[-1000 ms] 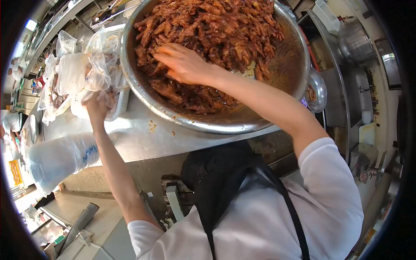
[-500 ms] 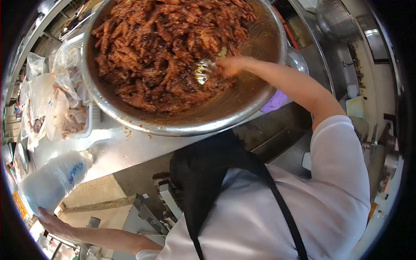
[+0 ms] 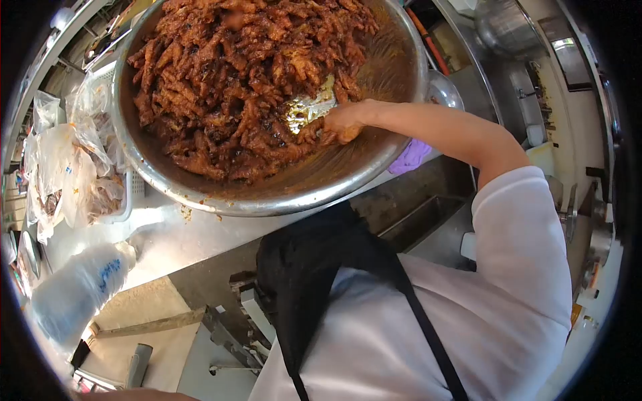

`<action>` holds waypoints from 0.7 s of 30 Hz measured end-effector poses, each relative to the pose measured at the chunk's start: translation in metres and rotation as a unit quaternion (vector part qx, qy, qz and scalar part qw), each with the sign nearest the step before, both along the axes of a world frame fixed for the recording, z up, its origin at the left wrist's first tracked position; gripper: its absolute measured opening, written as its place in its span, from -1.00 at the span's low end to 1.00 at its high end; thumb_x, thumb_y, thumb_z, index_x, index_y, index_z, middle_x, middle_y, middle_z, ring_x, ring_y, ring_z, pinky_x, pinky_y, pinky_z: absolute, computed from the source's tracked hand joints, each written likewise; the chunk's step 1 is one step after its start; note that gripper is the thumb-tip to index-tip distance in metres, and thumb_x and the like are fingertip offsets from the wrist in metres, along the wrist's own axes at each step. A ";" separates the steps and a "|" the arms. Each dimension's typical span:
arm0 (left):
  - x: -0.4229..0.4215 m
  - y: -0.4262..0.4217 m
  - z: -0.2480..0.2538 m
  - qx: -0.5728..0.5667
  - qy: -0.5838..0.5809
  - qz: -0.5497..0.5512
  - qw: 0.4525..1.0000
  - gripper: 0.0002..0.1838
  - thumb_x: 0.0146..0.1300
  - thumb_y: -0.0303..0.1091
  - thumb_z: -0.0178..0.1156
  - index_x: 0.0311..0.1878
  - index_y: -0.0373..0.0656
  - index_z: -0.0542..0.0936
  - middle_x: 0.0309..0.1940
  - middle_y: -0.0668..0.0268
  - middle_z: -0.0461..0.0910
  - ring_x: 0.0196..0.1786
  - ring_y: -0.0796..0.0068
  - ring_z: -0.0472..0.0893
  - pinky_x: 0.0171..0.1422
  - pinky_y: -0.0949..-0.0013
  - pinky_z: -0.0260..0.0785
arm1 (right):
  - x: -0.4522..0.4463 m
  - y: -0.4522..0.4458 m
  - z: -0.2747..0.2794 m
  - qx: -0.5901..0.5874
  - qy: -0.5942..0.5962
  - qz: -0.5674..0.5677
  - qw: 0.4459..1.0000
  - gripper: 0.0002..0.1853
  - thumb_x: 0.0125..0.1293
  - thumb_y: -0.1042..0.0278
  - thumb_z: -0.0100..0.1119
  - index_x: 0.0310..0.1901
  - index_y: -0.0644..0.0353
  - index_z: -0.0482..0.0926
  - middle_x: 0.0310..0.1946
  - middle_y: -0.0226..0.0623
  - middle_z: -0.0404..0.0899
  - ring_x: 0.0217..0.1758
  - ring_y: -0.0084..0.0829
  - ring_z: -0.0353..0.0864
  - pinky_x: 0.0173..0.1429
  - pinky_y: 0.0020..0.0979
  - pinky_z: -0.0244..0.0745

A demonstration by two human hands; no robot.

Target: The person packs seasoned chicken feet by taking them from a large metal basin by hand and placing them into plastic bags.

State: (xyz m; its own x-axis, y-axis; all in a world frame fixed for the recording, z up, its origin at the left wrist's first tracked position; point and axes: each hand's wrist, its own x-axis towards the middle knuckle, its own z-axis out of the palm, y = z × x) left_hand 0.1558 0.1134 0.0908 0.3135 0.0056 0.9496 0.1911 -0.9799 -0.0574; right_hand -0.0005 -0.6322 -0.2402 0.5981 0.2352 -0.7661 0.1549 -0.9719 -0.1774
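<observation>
A large metal bowl (image 3: 267, 206) holds a heap of glossy reddish-brown pieces that look like chicken feet (image 3: 221, 87). My right hand (image 3: 344, 121) is down in the bowl at its lower right, fingers closed around some of the pieces; a shiny wet patch shows just left of it. Of my left arm only a strip of forearm shows at the bottom left edge, and the hand itself is out of sight. A roll of clear plastic bags (image 3: 80, 291) with blue print lies at the left on the metal table (image 3: 167, 247).
A white basket (image 3: 136, 194) with filled clear bags (image 3: 73, 164) stands left of the bowl. A purple cloth (image 3: 410, 157) lies by the bowl's right side, near a clear round lid or bowl (image 3: 445, 90). Metal sinks and a large pot (image 3: 505, 27) are at the right.
My left hand went from the bagged pieces to the bag roll, then out of view. My right hand moved from the left of the heap to the bowl's lower right. The view shifted.
</observation>
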 end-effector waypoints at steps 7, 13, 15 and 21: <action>-0.025 -0.025 -0.019 -0.054 -0.024 -0.104 0.993 -0.57 0.39 -0.07 0.01 0.08 -0.22 0.57 0.05 0.19 0.59 0.09 0.34 0.56 0.24 0.40 0.33 | 0.019 -0.091 0.012 -0.131 -0.161 -0.324 0.923 -0.57 0.10 0.20 0.19 -0.01 0.25 0.58 -0.01 -0.05 0.58 0.09 -0.15 0.56 0.11 -0.22 0.50; -0.020 -0.034 -0.121 -0.180 0.128 -0.229 0.948 -0.56 0.38 -0.11 0.04 0.06 -0.32 0.56 0.05 0.13 0.58 0.10 0.31 0.54 0.26 0.37 0.31 | 0.037 -0.036 -0.039 -0.136 -0.142 -0.324 0.925 -0.47 0.12 0.17 0.19 0.07 0.35 0.48 0.09 0.04 0.49 0.14 -0.06 0.50 0.18 -0.19 0.45; -0.014 -0.051 -0.190 -0.233 0.245 -0.277 0.899 -0.56 0.37 -0.12 0.05 0.05 -0.35 0.56 0.05 0.11 0.58 0.11 0.30 0.54 0.27 0.35 0.30 | 0.043 -0.014 -0.018 -0.122 -0.086 -0.297 0.943 -0.44 0.19 0.15 0.13 0.17 0.32 0.39 0.17 0.05 0.40 0.22 -0.04 0.42 0.24 -0.17 0.39; -0.024 -0.170 -0.386 -0.541 0.496 -0.266 0.626 -0.64 0.37 -0.16 0.03 -0.11 -0.31 0.59 -0.25 0.08 0.60 -0.21 0.34 0.51 -0.08 0.31 0.36 | 0.029 0.032 -0.019 -0.007 -0.113 -0.122 0.986 -0.39 0.37 0.02 -0.08 0.34 0.20 0.23 0.42 0.05 -0.02 0.42 0.02 0.13 0.41 -0.12 0.21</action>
State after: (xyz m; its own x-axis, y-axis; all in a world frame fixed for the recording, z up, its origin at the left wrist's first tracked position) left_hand 0.1314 -0.0569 -0.2951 0.9760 0.1209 -0.1810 0.2166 -0.4580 0.8621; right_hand 0.0284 -0.6001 -0.2590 0.7908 0.0536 -0.6097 -0.0496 -0.9873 -0.1512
